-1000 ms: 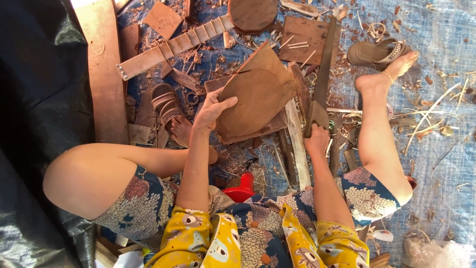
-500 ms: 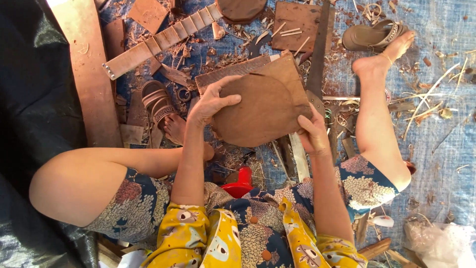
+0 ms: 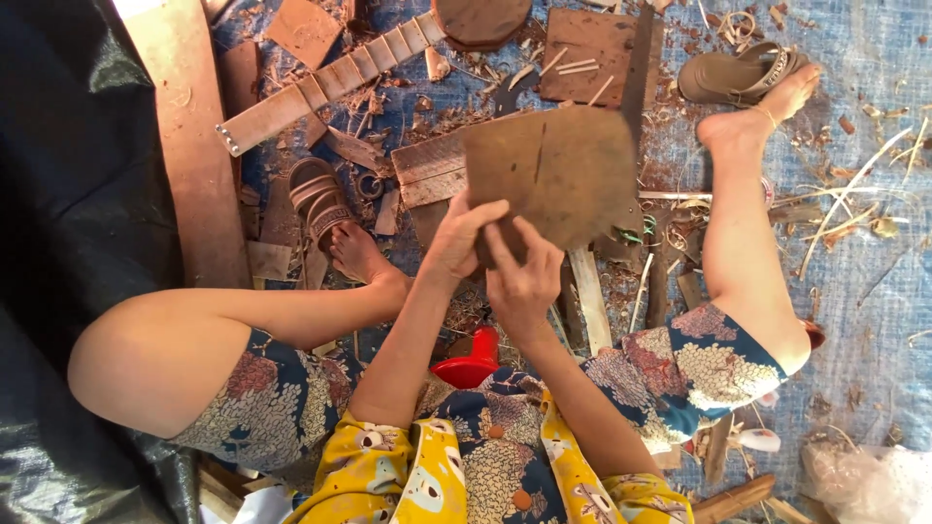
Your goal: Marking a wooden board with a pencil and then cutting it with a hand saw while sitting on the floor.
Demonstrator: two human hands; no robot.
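A flat brown wooden board (image 3: pixel 558 170) with rough edges is lifted off the ground in front of me. My left hand (image 3: pixel 461 238) grips its near left corner. My right hand (image 3: pixel 524 272) holds the same near edge just beside it, fingers curled over the wood. Both hands sit close together, almost touching. Under the board lie grooved planks (image 3: pixel 427 170) and wood scraps.
A long plank (image 3: pixel 189 146) lies at the left beside black plastic sheeting (image 3: pixel 58 194). A slatted wooden strip (image 3: pixel 320 82), a round wooden piece (image 3: pixel 481 17), a square board (image 3: pixel 592 53), two sandals (image 3: pixel 316 199) (image 3: pixel 743 76) and shavings lie on the blue tarp (image 3: pixel 864 155). A red stool (image 3: pixel 471 364) is under me.
The board was resting flat under both hands; now it is lifted and turned, with both hands moved together onto its near edge. The view has shifted slightly.
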